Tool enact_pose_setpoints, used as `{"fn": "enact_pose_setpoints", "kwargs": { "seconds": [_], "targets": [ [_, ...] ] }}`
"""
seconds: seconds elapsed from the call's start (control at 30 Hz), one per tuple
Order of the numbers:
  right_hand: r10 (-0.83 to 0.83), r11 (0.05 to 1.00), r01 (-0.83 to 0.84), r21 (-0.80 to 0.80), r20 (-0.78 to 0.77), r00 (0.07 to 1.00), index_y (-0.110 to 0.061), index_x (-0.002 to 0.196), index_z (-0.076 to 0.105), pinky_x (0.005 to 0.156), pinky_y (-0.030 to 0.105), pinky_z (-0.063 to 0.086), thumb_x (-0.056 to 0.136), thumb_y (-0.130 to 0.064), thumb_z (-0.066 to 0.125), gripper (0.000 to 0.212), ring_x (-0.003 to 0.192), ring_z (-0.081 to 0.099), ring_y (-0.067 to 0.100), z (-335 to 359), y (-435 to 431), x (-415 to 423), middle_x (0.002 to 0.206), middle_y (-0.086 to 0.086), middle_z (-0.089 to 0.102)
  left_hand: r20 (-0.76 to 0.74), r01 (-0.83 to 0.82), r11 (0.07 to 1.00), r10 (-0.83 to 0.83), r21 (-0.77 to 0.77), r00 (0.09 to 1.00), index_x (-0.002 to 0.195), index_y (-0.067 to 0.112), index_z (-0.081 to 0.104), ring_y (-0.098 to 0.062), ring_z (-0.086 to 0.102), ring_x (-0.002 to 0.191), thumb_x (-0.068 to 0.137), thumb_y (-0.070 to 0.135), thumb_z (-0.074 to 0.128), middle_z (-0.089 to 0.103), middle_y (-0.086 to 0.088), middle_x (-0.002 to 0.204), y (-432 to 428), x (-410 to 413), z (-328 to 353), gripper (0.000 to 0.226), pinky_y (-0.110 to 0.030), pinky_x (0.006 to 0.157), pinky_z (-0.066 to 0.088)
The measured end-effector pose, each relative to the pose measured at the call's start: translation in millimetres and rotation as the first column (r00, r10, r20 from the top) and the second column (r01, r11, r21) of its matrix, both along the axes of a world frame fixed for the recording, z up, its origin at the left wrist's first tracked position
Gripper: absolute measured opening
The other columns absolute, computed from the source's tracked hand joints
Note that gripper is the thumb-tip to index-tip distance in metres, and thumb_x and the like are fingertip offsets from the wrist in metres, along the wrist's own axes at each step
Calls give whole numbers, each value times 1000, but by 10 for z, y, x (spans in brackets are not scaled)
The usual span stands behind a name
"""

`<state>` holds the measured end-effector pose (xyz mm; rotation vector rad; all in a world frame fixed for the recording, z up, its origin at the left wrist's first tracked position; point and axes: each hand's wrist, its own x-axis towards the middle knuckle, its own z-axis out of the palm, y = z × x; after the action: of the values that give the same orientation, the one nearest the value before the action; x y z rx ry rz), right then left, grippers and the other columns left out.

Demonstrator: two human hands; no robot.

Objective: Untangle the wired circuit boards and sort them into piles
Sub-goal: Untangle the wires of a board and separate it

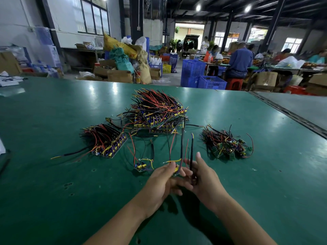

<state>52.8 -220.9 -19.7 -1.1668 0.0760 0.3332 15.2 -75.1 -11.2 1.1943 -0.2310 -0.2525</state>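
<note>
My left hand (161, 181) pinches a small wired circuit board (176, 169) with a yellow part, its black, red and yellow wires rising toward the big pile. My right hand (205, 179) holds black sleeved wires (191, 156) of the same bundle close beside it. A large tangled heap of wired boards (157, 110) lies at the table's middle. A neater stack of boards (108, 142) sits to its left, and a smaller pile (226, 144) to the right. One single wired board (142, 166) lies on the mat just left of my hands.
The green table (53, 174) meets a grey table (300, 106) across a seam at the right. White papers (8, 79) lie at the far left edge. Behind the table are blue crates (203, 76), cardboard boxes and people seated at other benches.
</note>
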Motion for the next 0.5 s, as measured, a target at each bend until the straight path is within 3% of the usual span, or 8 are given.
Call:
{"fn": "enact_pose_setpoints", "kwargs": {
  "seconds": [0.1,0.2,0.27,0.37,0.5],
  "targets": [
    [68,995,-59,-79,113,991,-5,96,68,54,29,44,76,-42,70,42,54,45,18,24,3,-29,71,7,53,-3,-88,995,88,-35,996,86,8,58,-24,63,64,86,45,44,70,-7,95,16,21,-15,39,-27,54,41],
    [62,993,-46,-105,160,985,-7,109,69,53,21,43,72,-34,72,46,58,46,13,24,8,-53,72,6,55,27,-171,985,170,33,985,85,12,61,-21,59,57,84,48,45,69,-4,84,37,30,-26,40,-28,54,39],
    [82,992,-61,-107,198,977,-7,107,68,51,19,40,71,-33,73,45,55,45,10,27,10,-61,66,1,57,37,-220,972,218,78,975,84,9,60,-20,57,52,82,48,46,66,-5,75,30,36,-27,42,-28,52,36],
    [19,969,57,-240,301,954,-11,88,71,58,23,39,90,-34,61,26,57,47,13,46,16,-84,62,0,55,129,-268,947,247,176,960,81,6,60,-16,55,48,88,46,47,67,2,72,14,31,-30,42,-23,48,36],
    [-38,932,189,-310,434,900,-12,72,63,65,14,45,102,-34,43,42,64,60,14,61,-2,-101,62,3,64,232,-316,905,254,285,939,81,11,61,-13,53,48,93,47,52,64,7,64,-5,8,-86,40,-18,46,37]
  ]
}}
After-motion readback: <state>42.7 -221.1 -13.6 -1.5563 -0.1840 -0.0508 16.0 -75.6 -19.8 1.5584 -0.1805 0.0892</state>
